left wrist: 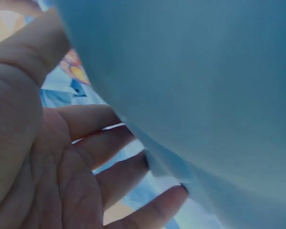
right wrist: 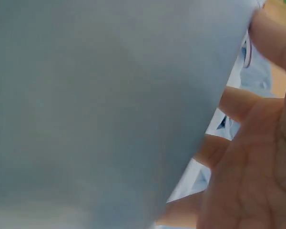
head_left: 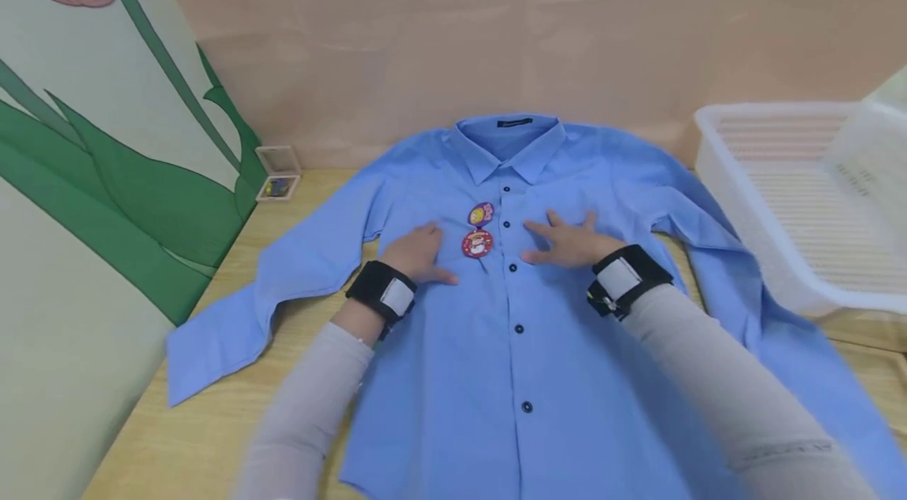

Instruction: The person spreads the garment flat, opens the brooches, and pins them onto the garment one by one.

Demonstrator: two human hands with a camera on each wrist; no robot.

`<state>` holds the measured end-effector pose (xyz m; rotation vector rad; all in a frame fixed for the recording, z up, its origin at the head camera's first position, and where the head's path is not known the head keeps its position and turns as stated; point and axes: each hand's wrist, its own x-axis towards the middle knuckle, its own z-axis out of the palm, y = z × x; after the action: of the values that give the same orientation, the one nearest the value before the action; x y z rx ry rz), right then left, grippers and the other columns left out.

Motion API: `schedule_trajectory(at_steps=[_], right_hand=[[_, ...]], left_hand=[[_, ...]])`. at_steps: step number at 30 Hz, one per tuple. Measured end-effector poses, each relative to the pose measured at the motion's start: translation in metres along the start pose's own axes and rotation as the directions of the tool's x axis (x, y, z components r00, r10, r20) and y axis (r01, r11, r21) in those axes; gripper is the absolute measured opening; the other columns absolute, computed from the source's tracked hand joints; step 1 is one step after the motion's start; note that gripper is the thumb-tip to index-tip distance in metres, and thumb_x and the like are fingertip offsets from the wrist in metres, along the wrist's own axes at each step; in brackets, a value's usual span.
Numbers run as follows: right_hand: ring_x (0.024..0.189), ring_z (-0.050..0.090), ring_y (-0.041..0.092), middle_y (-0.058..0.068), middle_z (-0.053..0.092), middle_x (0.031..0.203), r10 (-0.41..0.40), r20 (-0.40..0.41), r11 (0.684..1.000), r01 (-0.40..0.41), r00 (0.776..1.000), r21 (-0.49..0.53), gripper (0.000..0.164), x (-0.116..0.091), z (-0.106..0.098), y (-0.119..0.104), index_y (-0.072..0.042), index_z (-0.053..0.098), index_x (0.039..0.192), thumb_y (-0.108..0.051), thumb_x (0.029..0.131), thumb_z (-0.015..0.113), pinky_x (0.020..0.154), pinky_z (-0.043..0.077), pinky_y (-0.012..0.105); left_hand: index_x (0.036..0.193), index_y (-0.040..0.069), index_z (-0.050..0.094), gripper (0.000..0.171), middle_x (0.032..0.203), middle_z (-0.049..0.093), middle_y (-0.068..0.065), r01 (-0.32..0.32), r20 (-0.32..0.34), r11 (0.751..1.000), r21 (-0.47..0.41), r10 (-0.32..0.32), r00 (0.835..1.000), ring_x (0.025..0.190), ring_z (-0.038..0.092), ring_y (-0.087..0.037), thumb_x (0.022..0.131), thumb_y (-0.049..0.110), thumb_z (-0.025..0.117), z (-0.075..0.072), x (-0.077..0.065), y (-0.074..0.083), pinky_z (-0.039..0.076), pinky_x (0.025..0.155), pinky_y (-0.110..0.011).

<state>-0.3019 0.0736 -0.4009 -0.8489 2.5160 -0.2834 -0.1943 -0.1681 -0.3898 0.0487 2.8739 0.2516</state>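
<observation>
A blue button-up shirt (head_left: pixel 460 374) lies spread front side up on the wooden table, collar at the far end. Two round badges sit on its chest beside the button placket: a purple and yellow one (head_left: pixel 480 214) above a red one (head_left: pixel 477 243). My left hand (head_left: pixel 416 252) rests on the chest left of the badges, thumb out toward the placket. On the other side of the buttons, my right hand (head_left: pixel 567 240) touches the chest with fingers spread. In the left wrist view the left fingers (left wrist: pixel 126 174) reach to the close blue cloth, their tips partly hidden.
A white plastic basket (head_left: pixel 772 248) stands at the right, close by one shirt sleeve. At the back left is a small open case (head_left: pixel 278 173) with colourful bits in it. The other sleeve (head_left: pixel 212 342) stretches across the table (head_left: pixel 205 437) to the left. A flower-patterned panel borders the left side.
</observation>
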Motion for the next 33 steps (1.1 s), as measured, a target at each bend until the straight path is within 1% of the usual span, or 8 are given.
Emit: schedule_trajectory(at_steps=[2,5,8,12,15,17,24,33], right_hand=[[0.122,-0.015,0.067,0.029,-0.001,0.151,0.008,0.005,1.0,-0.008,1.0,-0.004,0.084,-0.002,0.002,0.002,-0.016,0.018,0.148,-0.059,0.085,0.052,0.095,-0.015,0.073],[0.121,-0.014,0.069,0.027,-0.006,0.151,0.037,0.02,0.999,-0.037,0.999,-0.003,0.091,-0.003,0.004,0.001,-0.019,0.014,0.149,-0.06,0.08,0.058,0.094,-0.012,0.075],[0.119,-0.016,0.07,0.026,-0.008,0.151,0.058,0.025,0.998,-0.058,0.998,-0.009,0.093,-0.003,0.005,-0.001,-0.02,0.012,0.149,-0.059,0.079,0.06,0.094,-0.013,0.076],[0.118,-0.02,0.07,0.025,-0.01,0.152,0.075,0.026,0.997,-0.075,0.997,0.001,0.093,-0.004,0.006,-0.001,-0.021,0.011,0.149,-0.059,0.08,0.06,0.091,-0.01,0.078],[0.117,-0.021,0.069,0.024,-0.011,0.152,0.081,0.03,0.997,-0.082,0.996,0.003,0.092,-0.006,0.006,-0.001,-0.022,0.01,0.149,-0.059,0.08,0.059,0.09,-0.01,0.079],[0.117,-0.022,0.069,0.024,-0.011,0.152,0.078,0.03,0.997,-0.078,0.997,0.003,0.092,-0.007,0.006,-0.002,-0.021,0.01,0.149,-0.058,0.081,0.059,0.091,-0.011,0.078],[0.117,-0.023,0.069,0.025,-0.012,0.151,0.066,0.04,0.998,-0.066,0.997,-0.006,0.091,-0.007,0.005,-0.004,-0.021,0.008,0.149,-0.057,0.082,0.058,0.092,-0.016,0.076],[0.116,-0.026,0.068,0.023,-0.016,0.151,0.073,0.06,0.997,-0.074,0.996,0.006,0.093,-0.006,0.008,0.0,-0.023,0.006,0.15,-0.06,0.081,0.057,0.089,-0.015,0.077]], left_hand=[[0.143,0.002,0.029,0.094,0.151,0.026,-0.014,0.001,0.007,1.0,0.0,-0.001,1.0,0.138,0.027,-0.031,0.075,0.053,0.069,-0.001,-0.002,-0.004,0.026,0.112,-0.039],[0.144,0.002,0.026,0.095,0.152,0.023,-0.015,-0.007,0.017,1.0,0.011,0.007,1.0,0.139,0.023,-0.034,0.076,0.055,0.067,-0.001,-0.003,-0.007,0.024,0.112,-0.041],[0.145,0.002,0.025,0.094,0.152,0.023,-0.015,-0.025,0.031,0.999,0.042,0.023,0.999,0.139,0.021,-0.034,0.078,0.056,0.064,-0.001,-0.002,-0.011,0.023,0.113,-0.041],[0.145,0.004,0.025,0.091,0.152,0.022,-0.013,-0.037,0.046,0.999,0.02,0.036,0.998,0.14,0.019,-0.034,0.08,0.057,0.061,-0.004,-0.005,-0.016,0.02,0.113,-0.043],[0.145,0.007,0.027,0.088,0.152,0.024,-0.01,-0.033,0.028,0.999,-0.005,0.033,0.999,0.14,0.02,-0.033,0.08,0.057,0.061,-0.008,-0.01,-0.019,0.021,0.113,-0.046],[0.145,0.01,0.029,0.086,0.152,0.025,-0.009,-0.029,0.004,1.0,0.002,0.029,1.0,0.14,0.021,-0.033,0.081,0.057,0.06,-0.008,-0.014,-0.022,0.023,0.111,-0.048],[0.143,0.011,0.034,0.077,0.15,0.03,-0.012,-0.056,-0.057,0.998,0.018,0.056,0.997,0.137,0.026,-0.036,0.084,0.054,0.058,-0.006,-0.028,-0.029,0.025,0.109,-0.052],[0.139,0.007,0.04,0.068,0.147,0.033,-0.014,-0.088,-0.094,0.996,-0.007,0.087,0.992,0.136,0.03,-0.033,0.087,0.047,0.059,-0.01,-0.04,-0.041,0.027,0.11,-0.046]])
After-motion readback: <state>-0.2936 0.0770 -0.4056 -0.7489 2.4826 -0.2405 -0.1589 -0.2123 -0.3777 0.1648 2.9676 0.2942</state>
